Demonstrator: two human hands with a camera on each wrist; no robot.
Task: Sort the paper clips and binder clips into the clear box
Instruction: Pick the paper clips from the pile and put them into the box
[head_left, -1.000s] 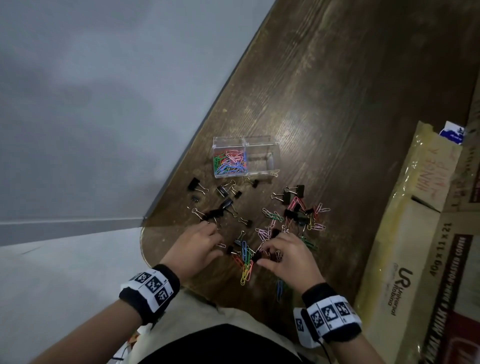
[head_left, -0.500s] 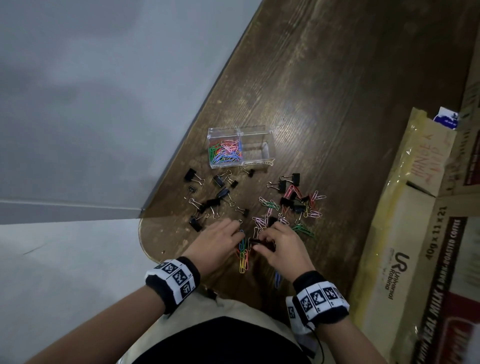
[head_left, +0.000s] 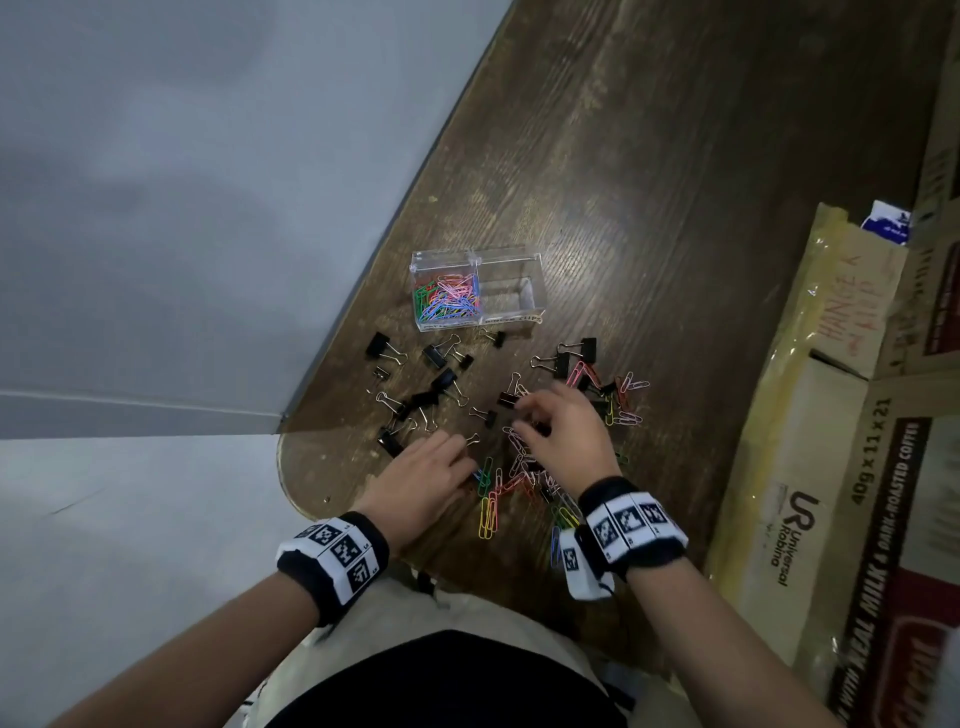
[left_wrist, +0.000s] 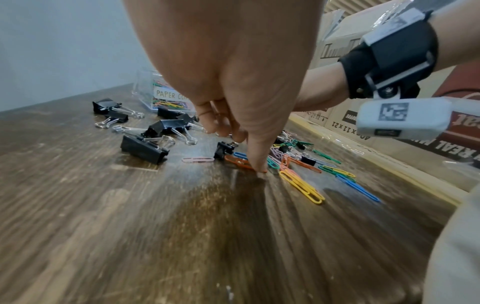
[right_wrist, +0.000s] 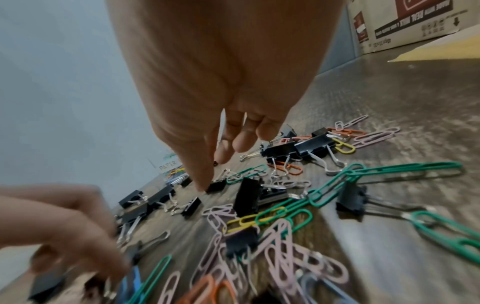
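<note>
A clear two-compartment box (head_left: 511, 260) stands on the dark wooden table (head_left: 649, 182). Its left compartment holds coloured paper clips (head_left: 447, 301); nothing shows in the right one. Black binder clips (head_left: 436, 356) lie scattered in front of the box, mixed with loose paper clips (head_left: 488, 514) nearer to me. My left hand (head_left: 460, 457) rests fingers-down on the table, its thumb (left_wrist: 257, 164) pressing an orange paper clip (left_wrist: 237, 161). My right hand (head_left: 530, 421) hovers over the pile with fingers hanging loose. Its thumb tip touches a small binder clip (right_wrist: 217, 186).
Cardboard boxes (head_left: 831, 415) line the table's right side, close to the clips. The table's left edge (head_left: 332, 338) runs diagonally, and a rounded corner (head_left: 291, 483) lies near my left wrist. Bare wood stretches beyond the clear box.
My right hand has reached farther forward over the pile. My left hand has shifted right, onto the near paper clips.
</note>
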